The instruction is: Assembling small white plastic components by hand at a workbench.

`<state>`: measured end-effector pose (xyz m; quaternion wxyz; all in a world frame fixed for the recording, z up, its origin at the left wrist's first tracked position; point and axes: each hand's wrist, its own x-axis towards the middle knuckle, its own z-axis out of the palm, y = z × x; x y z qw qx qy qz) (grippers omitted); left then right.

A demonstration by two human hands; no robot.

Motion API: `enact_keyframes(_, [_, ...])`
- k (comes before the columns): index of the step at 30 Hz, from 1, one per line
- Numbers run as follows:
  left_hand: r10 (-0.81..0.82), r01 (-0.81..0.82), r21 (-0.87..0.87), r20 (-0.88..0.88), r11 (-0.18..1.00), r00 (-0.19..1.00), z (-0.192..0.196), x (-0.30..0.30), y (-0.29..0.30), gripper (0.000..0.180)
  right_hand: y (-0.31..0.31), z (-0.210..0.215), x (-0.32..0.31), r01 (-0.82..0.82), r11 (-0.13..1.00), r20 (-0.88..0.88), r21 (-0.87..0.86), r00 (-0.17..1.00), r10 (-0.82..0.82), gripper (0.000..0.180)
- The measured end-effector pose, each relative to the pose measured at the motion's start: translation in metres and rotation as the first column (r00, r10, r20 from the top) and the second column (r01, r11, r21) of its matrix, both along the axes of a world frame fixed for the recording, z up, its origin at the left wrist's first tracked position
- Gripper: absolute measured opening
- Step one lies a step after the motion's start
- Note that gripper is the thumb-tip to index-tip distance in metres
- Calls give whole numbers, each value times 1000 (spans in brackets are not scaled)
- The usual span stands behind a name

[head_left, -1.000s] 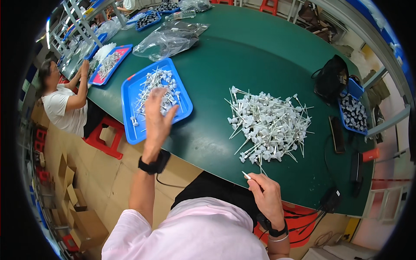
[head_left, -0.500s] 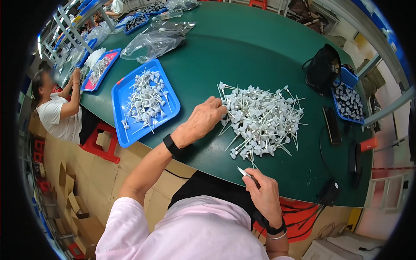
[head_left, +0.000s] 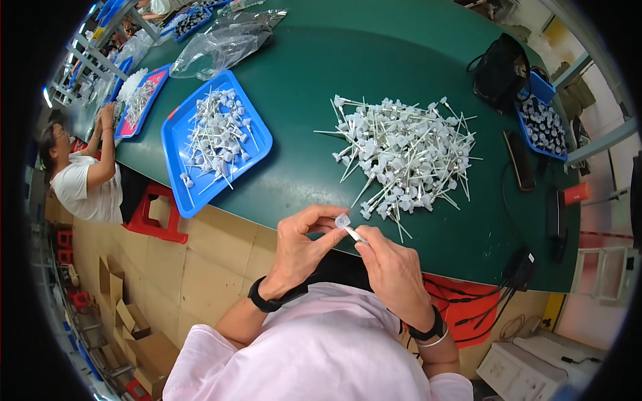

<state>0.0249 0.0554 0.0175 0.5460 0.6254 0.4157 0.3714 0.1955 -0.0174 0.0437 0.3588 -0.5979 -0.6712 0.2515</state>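
As I watched, L hand [head_left: 301, 244] pinched white cap [head_left: 342, 220], R hand [head_left: 391, 267] gripped thin stick [head_left: 354, 234], axis pointing up-left into cap.

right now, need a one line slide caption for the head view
Both hands, left hand and right hand, hold a small white part at the green table edge, between a white parts pile and a blue tray.

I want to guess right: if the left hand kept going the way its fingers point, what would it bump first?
Probably the small white plastic piece at its fingertips, then the right hand; the left hand points toward both, though depth is unclear.
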Motion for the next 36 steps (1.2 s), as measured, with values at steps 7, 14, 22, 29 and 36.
enact_keyframes(7, [-13,16,-57,46,998,999,-5,0,-8,27,-3,-6,-3,40,999,137,-16,990,-38,17])
enact_keyframes(14, [-3,49,-262,171,964,985,-8,-4,-10,23,-5,-6,-3,60,997,191,-44,980,-51,19])
enact_keyframes(22, [65,5,-271,250,963,966,-14,1,-16,23,-5,-3,-8,86,995,229,-41,971,-75,20])
enact_keyframes(29, [61,10,-252,272,968,960,-19,2,-17,23,-5,2,-10,92,995,336,-29,939,-77,21])
enact_keyframes(36, [64,9,-240,292,971,954,-19,3,-18,23,-6,1,-13,100,995,395,18,913,-99,22])
